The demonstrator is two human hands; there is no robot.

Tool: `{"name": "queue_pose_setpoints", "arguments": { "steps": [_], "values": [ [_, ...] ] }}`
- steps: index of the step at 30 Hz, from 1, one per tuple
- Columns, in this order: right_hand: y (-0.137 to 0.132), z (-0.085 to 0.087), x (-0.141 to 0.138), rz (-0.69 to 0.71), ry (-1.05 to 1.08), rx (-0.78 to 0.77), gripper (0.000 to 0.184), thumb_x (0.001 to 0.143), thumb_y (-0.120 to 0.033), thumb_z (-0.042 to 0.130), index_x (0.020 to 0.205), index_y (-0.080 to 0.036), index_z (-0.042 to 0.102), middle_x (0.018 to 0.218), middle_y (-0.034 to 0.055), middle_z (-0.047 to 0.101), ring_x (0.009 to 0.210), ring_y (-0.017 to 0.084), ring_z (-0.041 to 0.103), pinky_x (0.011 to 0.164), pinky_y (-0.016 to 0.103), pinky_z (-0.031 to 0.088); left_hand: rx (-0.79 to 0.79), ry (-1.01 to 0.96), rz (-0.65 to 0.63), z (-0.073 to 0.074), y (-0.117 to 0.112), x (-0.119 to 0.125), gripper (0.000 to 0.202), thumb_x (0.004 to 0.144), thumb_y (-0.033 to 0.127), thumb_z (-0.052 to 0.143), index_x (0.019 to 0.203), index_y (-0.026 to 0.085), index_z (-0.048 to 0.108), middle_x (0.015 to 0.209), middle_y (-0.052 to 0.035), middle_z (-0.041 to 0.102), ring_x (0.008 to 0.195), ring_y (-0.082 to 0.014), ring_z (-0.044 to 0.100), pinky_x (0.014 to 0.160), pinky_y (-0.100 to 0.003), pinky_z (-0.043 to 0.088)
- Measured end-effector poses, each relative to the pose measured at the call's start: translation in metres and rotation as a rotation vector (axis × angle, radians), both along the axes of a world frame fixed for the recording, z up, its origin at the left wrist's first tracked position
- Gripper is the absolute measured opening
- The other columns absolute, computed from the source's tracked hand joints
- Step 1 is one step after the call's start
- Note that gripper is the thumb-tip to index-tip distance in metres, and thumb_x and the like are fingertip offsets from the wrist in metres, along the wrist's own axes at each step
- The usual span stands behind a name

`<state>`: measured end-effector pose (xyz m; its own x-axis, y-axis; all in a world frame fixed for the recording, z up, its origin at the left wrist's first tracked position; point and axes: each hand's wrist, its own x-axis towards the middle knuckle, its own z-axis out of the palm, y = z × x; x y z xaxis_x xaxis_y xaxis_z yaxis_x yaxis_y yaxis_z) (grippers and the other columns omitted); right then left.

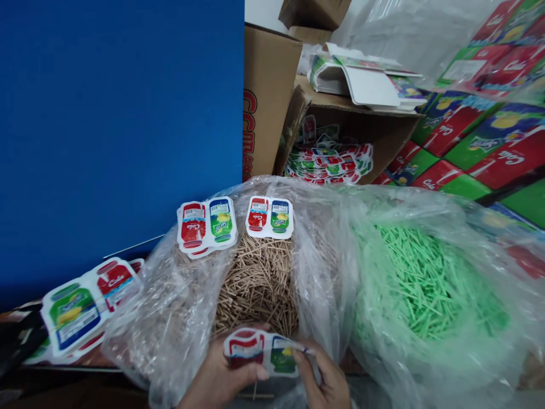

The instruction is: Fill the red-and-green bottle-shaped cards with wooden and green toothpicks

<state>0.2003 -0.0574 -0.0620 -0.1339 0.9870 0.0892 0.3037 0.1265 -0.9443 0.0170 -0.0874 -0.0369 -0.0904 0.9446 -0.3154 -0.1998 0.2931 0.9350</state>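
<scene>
Low in the view, both my hands are closed on one twin-jar printed packet, red Cola on its left half and green Sprite on its right. My left hand grips the red end with the thumb in front. At the other end, my right hand pinches the packet's edge, which looks lifted or bent. Just beyond is an open plastic bag of thin brown sticks. Two more places on the bag hold such packets, a small stack and another packet right of it.
A second clear bag holds green sticks at the right. More printed packets lie at the far left beside a blue panel. Behind, an open carton contains a heap of packets, with printed boxes stacked beside it.
</scene>
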Motion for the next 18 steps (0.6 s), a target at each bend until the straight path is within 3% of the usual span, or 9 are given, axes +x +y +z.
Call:
{"name": "queue_pose_setpoints", "arguments": {
  "steps": [3, 6, 8, 11, 15, 18],
  "values": [
    [0.008, 0.002, -0.003, 0.064, 0.017, 0.07, 0.025, 0.086, -0.043, 0.055, 0.081, -0.024, 0.071, 0.075, 0.0027, 0.071, 0.069, 0.018, 0.066, 0.067, 0.022, 0.053, -0.14, -0.134, 0.109, 0.0, -0.002, -0.001, 0.045, 0.05, 0.044, 0.085, 0.088, 0.021, 0.075, 0.078, -0.003, 0.076, 0.076, -0.0225, 0.067, 0.073, -0.031, 0.052],
    [0.014, 0.004, -0.005, 0.15, 0.075, 0.14, 0.02, 0.086, -0.036, 0.056, 0.084, -0.024, 0.072, 0.082, 0.0042, 0.072, 0.079, 0.019, 0.066, 0.073, 0.023, 0.052, -0.046, -0.02, 0.149, -0.002, 0.0, -0.004, 0.028, 0.062, 0.044, 0.078, 0.07, 0.017, 0.073, 0.075, -0.0024, 0.072, 0.071, -0.0177, 0.063, 0.067, -0.024, 0.048],
    [0.016, 0.006, -0.007, 0.173, 0.108, 0.105, 0.017, 0.086, -0.034, 0.057, 0.084, -0.024, 0.071, 0.082, 0.0043, 0.07, 0.079, 0.018, 0.066, 0.072, 0.023, 0.051, 0.012, -0.039, 0.166, -0.004, 0.001, -0.002, 0.028, 0.063, 0.043, 0.078, 0.068, 0.017, 0.068, 0.068, 0.0003, 0.067, 0.064, -0.0142, 0.059, 0.06, -0.021, 0.045],
    [0.017, 0.009, -0.009, 0.203, 0.157, 0.021, 0.019, 0.085, -0.035, 0.058, 0.077, -0.022, 0.07, 0.075, 0.0028, 0.067, 0.071, 0.016, 0.063, 0.066, 0.021, 0.05, -0.046, -0.149, 0.204, -0.005, 0.003, 0.006, 0.033, 0.058, 0.041, 0.082, 0.066, 0.017, 0.059, 0.054, 0.0059, 0.058, 0.051, -0.01, 0.052, 0.05, -0.019, 0.041],
    [0.016, -0.001, -0.012, 0.138, 0.132, -0.033, 0.029, 0.086, -0.042, 0.056, 0.071, -0.019, 0.066, 0.066, 0.0007, 0.062, 0.062, 0.014, 0.058, 0.058, 0.02, 0.047, -0.131, -0.179, 0.118, 0.001, 0.009, 0.018, 0.04, 0.055, 0.046, 0.081, 0.078, 0.016, 0.066, 0.067, -0.0017, 0.069, 0.063, -0.0187, 0.063, 0.058, -0.027, 0.05],
    [0.016, -0.02, -0.013, 0.1, 0.032, 0.001, 0.042, 0.09, -0.048, 0.045, 0.067, -0.018, 0.064, 0.058, -0.0001, 0.059, 0.054, 0.013, 0.055, 0.05, 0.018, 0.044, -0.167, -0.066, 0.083, 0.009, 0.016, 0.018, 0.038, 0.057, 0.053, 0.076, 0.073, 0.02, 0.069, 0.07, -0.004, 0.073, 0.07, -0.0258, 0.067, 0.065, -0.033, 0.054]
  ]
}}
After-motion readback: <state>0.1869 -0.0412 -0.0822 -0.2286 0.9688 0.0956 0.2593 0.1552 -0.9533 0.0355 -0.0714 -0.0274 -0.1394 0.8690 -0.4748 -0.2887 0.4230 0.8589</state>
